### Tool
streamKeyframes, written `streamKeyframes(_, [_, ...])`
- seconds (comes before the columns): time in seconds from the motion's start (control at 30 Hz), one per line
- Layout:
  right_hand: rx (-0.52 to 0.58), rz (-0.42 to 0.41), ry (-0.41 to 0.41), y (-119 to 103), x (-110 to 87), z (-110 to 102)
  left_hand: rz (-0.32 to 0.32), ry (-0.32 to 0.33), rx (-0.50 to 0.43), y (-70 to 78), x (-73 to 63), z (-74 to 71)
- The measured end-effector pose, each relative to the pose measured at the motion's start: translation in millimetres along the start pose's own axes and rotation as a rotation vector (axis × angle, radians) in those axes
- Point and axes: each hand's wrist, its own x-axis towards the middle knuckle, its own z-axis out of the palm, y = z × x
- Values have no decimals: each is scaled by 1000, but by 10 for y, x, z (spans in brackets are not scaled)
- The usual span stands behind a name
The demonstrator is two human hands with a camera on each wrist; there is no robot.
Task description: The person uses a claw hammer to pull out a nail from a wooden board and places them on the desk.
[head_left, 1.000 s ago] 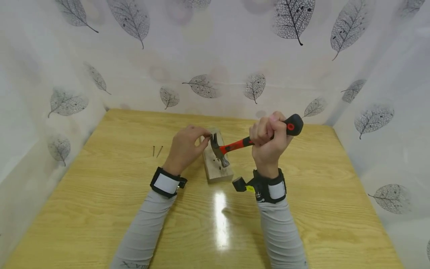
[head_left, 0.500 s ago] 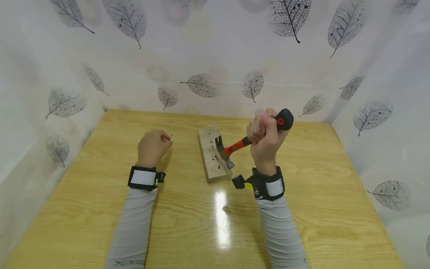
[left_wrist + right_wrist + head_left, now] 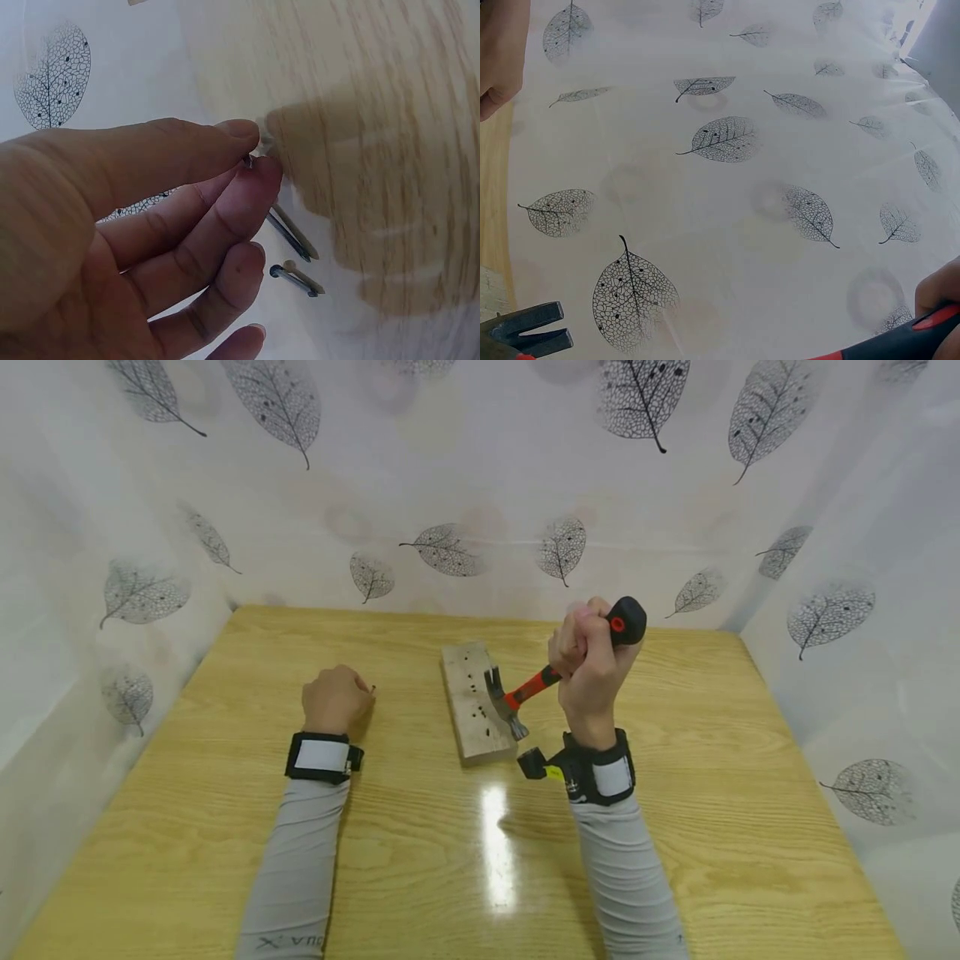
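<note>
My left hand is over the left part of the table, its thumb and forefinger pinching a small nail that mostly hides between the fingertips. Close below the fingers, two more nails lie on the table, a longer nail and a shorter-looking nail; the hand covers them in the head view. My right hand grips the black and red handle of a claw hammer. The hammer's steel head overlaps the right edge of a wooden block, whose top has several dark spots.
The wood-grain table ends at a pale curtain printed with leaves, which also closes in both sides. A black wrist camera juts out from the right wrist strap.
My left hand has left the block and moved left, down to where two nails lay, carrying a nail. My right hand and the hammer have shifted only slightly.
</note>
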Motion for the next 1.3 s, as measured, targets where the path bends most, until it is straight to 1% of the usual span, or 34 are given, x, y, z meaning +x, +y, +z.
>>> streamKeyframes(0.17, [4,14,-10,1,2,0,-21,8,17,-18,8,14])
streamKeyframes(0.3, [-3,8,-8,-19,-3,-25,-8,8,24,1,24,29])
streamKeyframes(0.5, [-51,-8,41,-115,8,-80,18,3,23,79,60,30])
streamKeyframes(0.57, [-94,-7,54,-175,20,-98,12,21,25,92,64,9])
streamKeyframes(0.63, [-164,6,58,-252,30,-125,0,42,24,90,71,-18])
streamKeyframes(0.7, [-268,35,52,-343,40,-170,-9,71,11,85,81,-48])
streamKeyframes(0.8, [-437,126,66,-485,61,-289,-12,118,-22,70,88,-84])
streamKeyframes(0.9, [-584,238,106,-604,86,-456,-12,153,-63,38,104,-104])
streamKeyframes(0.97, [-652,296,128,-651,97,-569,-17,161,-76,3,107,-122])
streamKeyframes(1.07, [-738,349,141,-687,92,-702,-15,162,-87,-38,127,-153])
streamKeyframes(1.2, [-856,406,104,-689,72,-810,-2,160,-92,-71,151,-194])
streamKeyframes(1.3, [-1007,453,84,-661,37,-875,-2,140,-93,-95,142,-214])
